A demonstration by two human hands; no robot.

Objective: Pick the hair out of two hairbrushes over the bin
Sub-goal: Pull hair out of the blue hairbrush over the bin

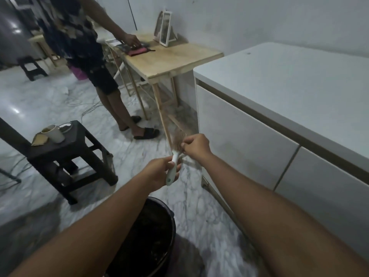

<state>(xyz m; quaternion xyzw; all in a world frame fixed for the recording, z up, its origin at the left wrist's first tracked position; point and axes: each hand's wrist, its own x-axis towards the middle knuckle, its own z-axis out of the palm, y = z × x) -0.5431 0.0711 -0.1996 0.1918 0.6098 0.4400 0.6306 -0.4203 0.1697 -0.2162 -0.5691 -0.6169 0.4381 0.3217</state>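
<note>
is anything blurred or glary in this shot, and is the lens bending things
In the head view the bristle end of the white-handled hairbrush is smeared by motion, as is the patterned top of the standing person; ceiling lights glare off the glossy marble floor; the wide lens bows the white cabinet edge; the black bin interior is murky.

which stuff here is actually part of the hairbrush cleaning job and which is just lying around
Part of the job:
- hairbrush, handle held in the left hand
- right hand, pinching at the bristles
- black bin, on the floor below the arms

Just lying about:
- black stool with a white cup
- wooden table with a white frame
- white cabinet
</note>
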